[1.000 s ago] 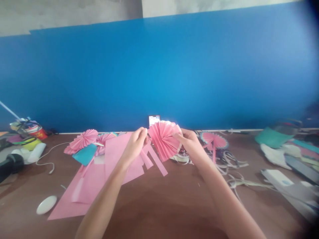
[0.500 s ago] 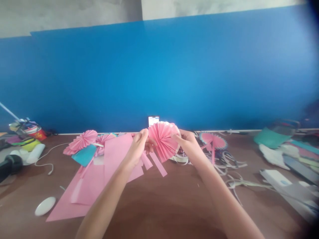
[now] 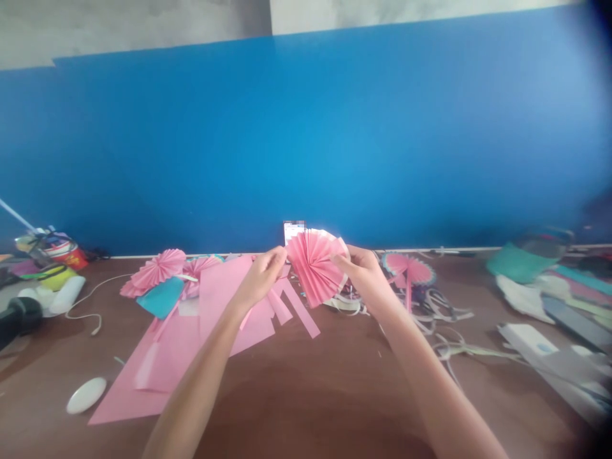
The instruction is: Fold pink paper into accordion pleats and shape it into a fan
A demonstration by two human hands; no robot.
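Note:
A pleated pink paper fan point(image 3: 315, 268), spread nearly into a round, is held up over the table between my two hands. My right hand point(image 3: 358, 271) pinches its right side, thumb on the front. Closed fingertips of my left hand point(image 3: 264, 274) are at the fan's left edge, pinching there. Pink paper sheets point(image 3: 227, 287) and cut pink strips point(image 3: 301, 311) lie on the table under and beside my left hand. Behind the fan a phone with a lit screen point(image 3: 292, 229) stands partly covered.
More pleated paper fans point(image 3: 157, 271) and a teal paper piece point(image 3: 161, 298) lie left; a pink fan on a stick point(image 3: 414, 270) lies right near tangled pale strips point(image 3: 447, 306). A white oval object point(image 3: 87, 395) sits front left. A blue partition point(image 3: 306, 140) stands behind the brown table point(image 3: 306, 395).
The fan has turned slightly and opened a gap at its lower left. My left fingers have drawn together and back to the fan's left edge. The right hand stays nearly in place.

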